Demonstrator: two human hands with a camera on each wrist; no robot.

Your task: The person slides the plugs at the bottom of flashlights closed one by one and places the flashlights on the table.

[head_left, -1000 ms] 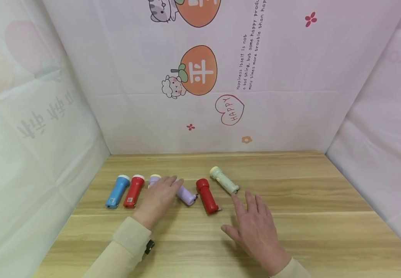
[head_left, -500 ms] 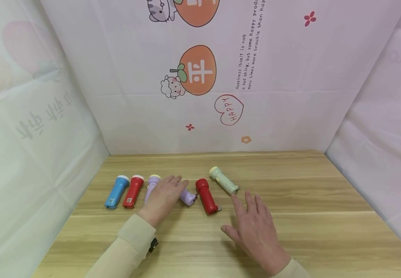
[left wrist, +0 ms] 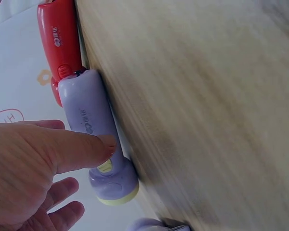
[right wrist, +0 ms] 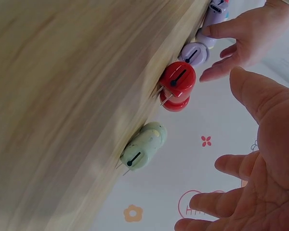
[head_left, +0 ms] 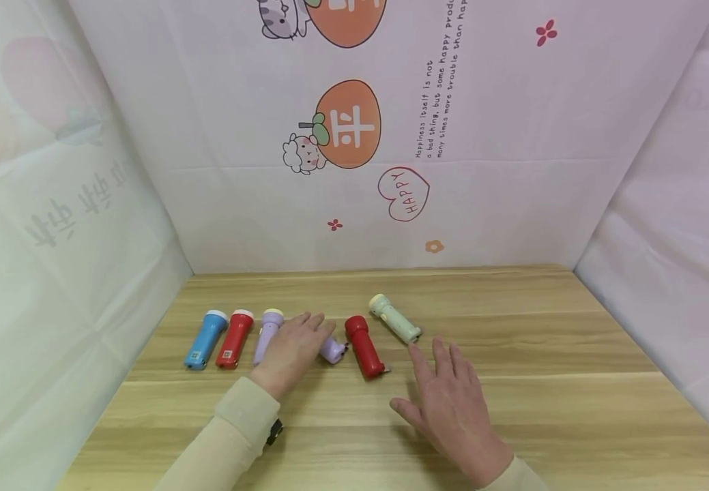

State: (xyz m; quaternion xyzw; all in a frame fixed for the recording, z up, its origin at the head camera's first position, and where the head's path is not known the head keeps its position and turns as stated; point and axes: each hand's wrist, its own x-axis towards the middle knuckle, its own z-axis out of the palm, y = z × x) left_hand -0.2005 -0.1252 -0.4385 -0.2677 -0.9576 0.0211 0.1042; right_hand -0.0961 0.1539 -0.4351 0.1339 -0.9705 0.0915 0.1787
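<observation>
My left hand (head_left: 293, 349) is over a tilted purple flashlight (head_left: 332, 350), covering most of it in the head view. In the left wrist view, the thumb lies across that purple flashlight (left wrist: 89, 106) near its yellow switch, and the fingers are spread behind; contact is unclear. A second purple flashlight (head_left: 268, 333) lies just left of the hand. My right hand (head_left: 452, 409) is held with spread fingers above the table and holds nothing. Nearest to it are a pale green flashlight (head_left: 396, 320) and a dark red flashlight (head_left: 364, 348).
At the left of the wooden table (head_left: 544, 409) lie a blue flashlight (head_left: 205, 341) and a red flashlight with a white rim (head_left: 235, 341), side by side. White printed cloth (head_left: 501, 170) hangs behind the table and at both sides.
My left hand has shifted slightly right over the tilted purple flashlight, uncovering more of the second purple one. The flashlights and my right hand have stayed in place.
</observation>
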